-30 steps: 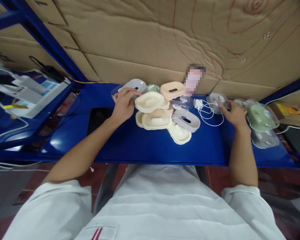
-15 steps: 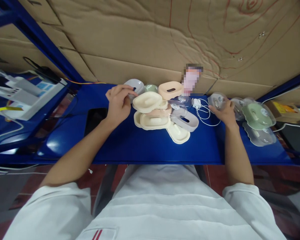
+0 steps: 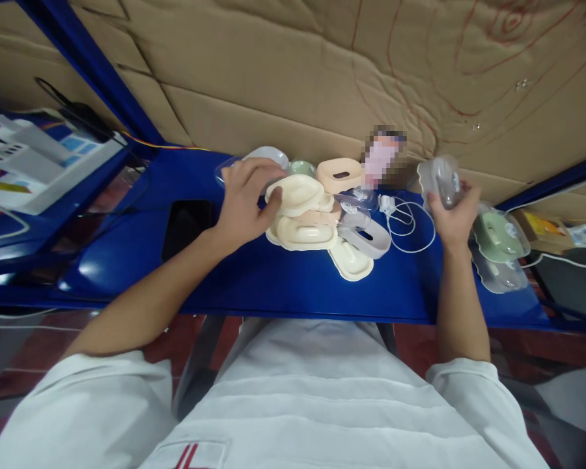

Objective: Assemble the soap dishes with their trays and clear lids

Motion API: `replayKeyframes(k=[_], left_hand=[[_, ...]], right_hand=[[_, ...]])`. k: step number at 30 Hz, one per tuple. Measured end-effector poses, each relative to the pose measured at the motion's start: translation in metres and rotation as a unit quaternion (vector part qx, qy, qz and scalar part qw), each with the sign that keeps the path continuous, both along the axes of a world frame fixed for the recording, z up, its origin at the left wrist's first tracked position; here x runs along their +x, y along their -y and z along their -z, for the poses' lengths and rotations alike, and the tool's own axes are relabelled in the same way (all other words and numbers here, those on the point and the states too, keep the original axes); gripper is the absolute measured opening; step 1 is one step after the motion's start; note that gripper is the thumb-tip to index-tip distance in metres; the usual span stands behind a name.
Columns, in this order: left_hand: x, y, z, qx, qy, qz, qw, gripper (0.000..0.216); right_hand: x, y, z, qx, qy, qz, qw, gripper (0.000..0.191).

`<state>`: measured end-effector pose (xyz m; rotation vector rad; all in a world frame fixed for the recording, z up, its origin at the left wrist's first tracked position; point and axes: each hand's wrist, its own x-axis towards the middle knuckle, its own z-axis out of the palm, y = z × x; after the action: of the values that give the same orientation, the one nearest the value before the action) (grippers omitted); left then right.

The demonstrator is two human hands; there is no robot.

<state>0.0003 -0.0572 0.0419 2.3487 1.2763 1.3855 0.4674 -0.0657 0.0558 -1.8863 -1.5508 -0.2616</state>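
My left hand [image 3: 248,207] reaches over the left side of the pile, thumb and fingers apart. Its thumb is at the edge of a cream oval plastic dish [image 3: 300,195]; whether it presses on it I cannot tell. Behind those fingers stands a pale grey dish [image 3: 268,155] with clear plastic around it. On the right, my right hand [image 3: 453,218] grips a clear plastic cover with a wavy rim [image 3: 439,179] and a round sticker, raised above the table. Under the cream dish are more cream dishes [image 3: 308,236], a peach piece and a grey slotted shell [image 3: 374,242].
A peach slotted shell [image 3: 339,174] stands at the back. A white cable [image 3: 410,249] coils right of the pile. Covered dishes, one green [image 3: 499,236], are stacked far right. A black phone [image 3: 186,225] lies left; a power strip [image 3: 53,182] sits beyond. Cardboard [image 3: 273,85] walls the back.
My right hand has lifted the clear cover up from the table. My left hand has moved in over the cream dish, its fingers spreading wider. The view has shifted slightly.
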Motion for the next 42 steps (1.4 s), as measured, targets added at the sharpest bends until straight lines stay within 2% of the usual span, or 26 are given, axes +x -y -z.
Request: replayKeyframes(k=[2,4,6,7,8,10,13,15,17,19,21,24,26,29,32,35,38,42], left_hand=[[0.0,0.0,0.001,-0.033,0.023,0.078,0.996,0.055],[0.002,0.0,0.003,-0.072,0.039,0.171,0.982,0.088],[0.005,0.001,0.004,-0.096,0.053,0.235,0.966,0.114],[0.006,0.0,0.004,-0.095,0.071,0.248,0.961,0.121],[0.008,0.0,0.003,-0.088,0.095,0.248,0.96,0.121],[0.008,-0.003,-0.002,-0.071,0.151,0.212,0.963,0.106],[0.001,-0.014,-0.009,-0.112,0.2,0.142,0.963,0.078],[-0.008,-0.024,-0.008,-0.164,0.231,0.128,0.951,0.075],[-0.016,-0.033,-0.004,-0.2,0.277,0.151,0.928,0.08],[-0.022,-0.041,0.003,-0.215,0.325,0.182,0.903,0.082],[-0.027,-0.047,0.008,-0.217,0.352,0.196,0.889,0.083],[-0.031,-0.053,0.015,-0.207,0.343,0.183,0.898,0.087],[-0.033,-0.057,0.019,-0.209,0.334,0.168,0.904,0.09],[-0.033,-0.062,0.027,-0.217,0.344,0.157,0.9,0.089],[-0.032,-0.063,0.033,-0.213,0.34,0.167,0.901,0.083],[-0.031,-0.062,0.035,-0.21,0.316,0.187,0.906,0.085],[-0.031,-0.064,0.039,-0.204,0.314,0.201,0.905,0.087],[-0.031,-0.07,0.045,-0.188,0.294,0.187,0.918,0.094]], right_hand=[[-0.041,0.008,-0.018,0.029,0.032,-0.115,0.992,0.084],[-0.091,0.011,-0.035,0.018,0.067,-0.229,0.971,0.092],[-0.142,0.007,-0.05,-0.026,0.081,-0.356,0.931,0.093],[-0.165,0.003,-0.056,-0.045,0.079,-0.4,0.912,0.093],[-0.186,-0.004,-0.061,-0.076,0.076,-0.424,0.899,0.093],[-0.217,-0.017,-0.068,-0.111,0.055,-0.444,0.888,0.09],[-0.244,-0.034,-0.065,-0.091,-0.006,-0.465,0.881,0.084],[-0.25,-0.043,-0.057,-0.066,-0.057,-0.482,0.872,0.085],[-0.251,-0.052,-0.047,-0.064,-0.121,-0.49,0.861,0.09],[-0.247,-0.064,-0.036,-0.082,-0.181,-0.475,0.857,0.093],[-0.239,-0.078,-0.024,-0.099,-0.216,-0.436,0.868,0.095],[-0.226,-0.098,-0.008,-0.12,-0.188,-0.381,0.897,0.094],[-0.22,-0.104,-0.002,-0.124,-0.137,-0.37,0.91,0.091],[-0.221,-0.097,-0.002,-0.104,-0.083,-0.384,0.914,0.083],[-0.233,-0.079,-0.012,-0.074,-0.055,-0.436,0.895,0.075],[-0.248,-0.064,-0.019,-0.08,-0.015,-0.497,0.864,0.079],[-0.256,-0.062,-0.018,-0.097,-0.012,-0.524,0.846,0.08],[-0.256,-0.071,-0.014,-0.111,-0.03,-0.501,0.858,0.094]])
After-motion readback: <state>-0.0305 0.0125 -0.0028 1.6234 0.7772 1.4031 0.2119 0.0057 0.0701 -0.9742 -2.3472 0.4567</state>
